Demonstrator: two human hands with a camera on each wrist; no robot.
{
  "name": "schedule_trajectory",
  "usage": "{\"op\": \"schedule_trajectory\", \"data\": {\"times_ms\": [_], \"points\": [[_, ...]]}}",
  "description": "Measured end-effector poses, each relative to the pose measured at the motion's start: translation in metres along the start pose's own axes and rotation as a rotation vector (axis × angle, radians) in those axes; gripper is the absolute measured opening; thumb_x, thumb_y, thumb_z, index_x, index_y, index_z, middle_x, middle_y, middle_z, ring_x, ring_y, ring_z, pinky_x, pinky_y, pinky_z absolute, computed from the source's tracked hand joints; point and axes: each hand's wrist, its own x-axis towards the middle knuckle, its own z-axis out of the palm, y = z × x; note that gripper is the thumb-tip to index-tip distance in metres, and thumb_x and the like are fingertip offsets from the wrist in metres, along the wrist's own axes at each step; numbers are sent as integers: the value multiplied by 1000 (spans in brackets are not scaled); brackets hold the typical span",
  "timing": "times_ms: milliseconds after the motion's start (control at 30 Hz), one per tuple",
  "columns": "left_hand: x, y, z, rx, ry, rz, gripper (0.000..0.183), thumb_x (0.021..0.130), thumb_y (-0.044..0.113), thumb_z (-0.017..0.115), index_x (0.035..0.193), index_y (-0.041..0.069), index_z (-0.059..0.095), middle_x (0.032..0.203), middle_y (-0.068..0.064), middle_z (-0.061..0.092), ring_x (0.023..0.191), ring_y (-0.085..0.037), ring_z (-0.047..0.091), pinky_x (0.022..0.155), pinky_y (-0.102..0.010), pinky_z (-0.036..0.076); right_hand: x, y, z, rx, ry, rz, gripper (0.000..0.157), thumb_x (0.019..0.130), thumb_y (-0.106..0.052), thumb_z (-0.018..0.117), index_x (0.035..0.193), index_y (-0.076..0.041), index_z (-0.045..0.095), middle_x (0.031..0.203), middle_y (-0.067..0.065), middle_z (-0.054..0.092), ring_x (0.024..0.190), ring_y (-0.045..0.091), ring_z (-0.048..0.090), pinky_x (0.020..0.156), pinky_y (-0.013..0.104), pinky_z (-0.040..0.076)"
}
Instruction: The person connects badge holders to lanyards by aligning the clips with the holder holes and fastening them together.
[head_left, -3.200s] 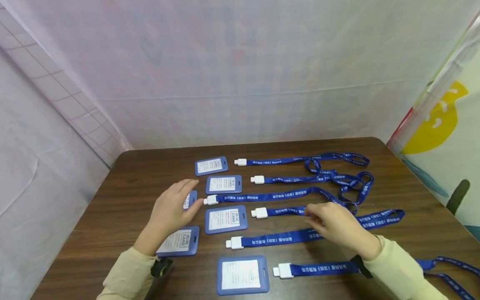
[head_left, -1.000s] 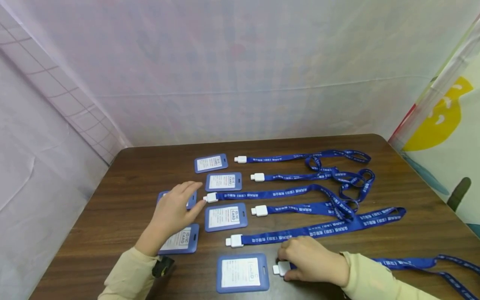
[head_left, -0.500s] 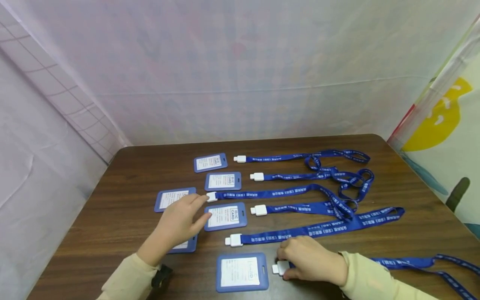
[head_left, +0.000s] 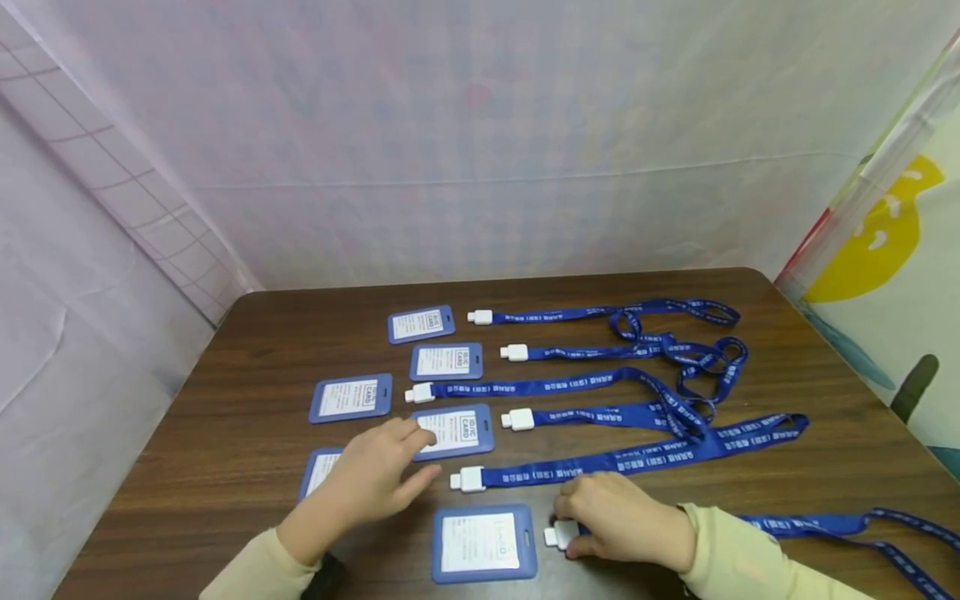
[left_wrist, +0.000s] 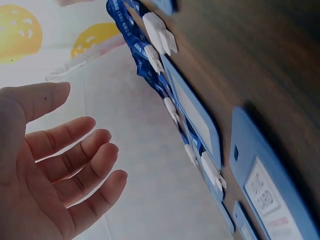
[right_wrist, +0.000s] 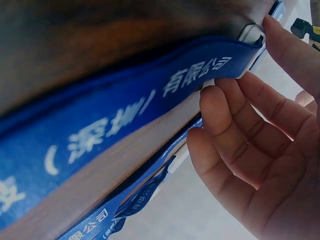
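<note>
In the head view my right hand [head_left: 626, 521] pinches the white clip [head_left: 560, 535] of the nearest blue lanyard [head_left: 813, 525], which lies along the table. The right wrist view has thumb and forefinger on either side of that clip [right_wrist: 252, 34]. Left of the clip lies a blue ID card holder [head_left: 483, 543], its slot facing the clip. My left hand [head_left: 367, 479] holds nothing; its fingers are loosely bent and spread, also in the left wrist view. It hovers over the table, partly covering another card holder [head_left: 318, 468] and overlapping the corner of a third [head_left: 452, 432].
More card holders lie farther back, one at left [head_left: 350, 397] and two toward the far edge. Several blue lanyards with white clips stretch rightward, including one just behind my right hand [head_left: 532, 475]; some straps cross and loop at right. A white curtain [head_left: 480, 167] hangs behind the table.
My right hand has gone from a middle lanyard to the nearest one's clip and stayed there. My left hand has lately moved nearer and rightward, uncovering the left card holder and a lanyard clip.
</note>
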Motion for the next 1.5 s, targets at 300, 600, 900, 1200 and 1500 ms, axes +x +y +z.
{"op": "schedule_trajectory", "data": {"times_ms": [300, 600, 900, 1200, 1500], "points": [[-7, 12, 4, -42, -72, 55, 26, 75, 26, 70, 90, 6, 63, 76, 2, 54, 67, -10, 50, 55, -21, 47, 0, 0, 1, 9, -7, 6, 23, 66, -35, 76, 71, -19, 60, 69, -14, 54, 59, 1, 48, 48, 19, 39], [-10, 34, 4, 10, -307, 114, 45, 75, 44, 68, 97, 5, 66, 86, 1, 59, 73, -10, 52, 60, -23, 47, -1, -1, 0, -22, 1, -8, 23, 66, -34, 76, 72, -18, 61, 69, -13, 54, 59, 2, 50, 49, 20, 41], [-12, 44, 10, 97, -423, 133, 63, 65, 63, 66, 93, 7, 67, 90, 2, 58, 76, -11, 51, 59, -23, 45, -1, -1, 1, -38, 0, -8, 22, 67, -33, 75, 71, -18, 60, 67, -12, 52, 58, 3, 50, 48, 20, 40], [-12, 52, 16, 180, -488, 159, 63, 56, 61, 73, 90, 8, 65, 83, 4, 50, 79, -12, 51, 64, -28, 48, -1, -1, 3, 5, -8, -5, 21, 67, -29, 76, 70, -17, 60, 66, -12, 51, 57, 0, 46, 48, 18, 40], [-13, 53, 19, 156, -473, 140, 55, 56, 54, 77, 86, 8, 66, 83, 3, 48, 72, -9, 45, 55, -20, 43, -1, -1, 4, 16, 13, -12, 21, 66, -27, 76, 67, -18, 57, 64, -13, 49, 54, -1, 43, 45, 17, 36]]}}
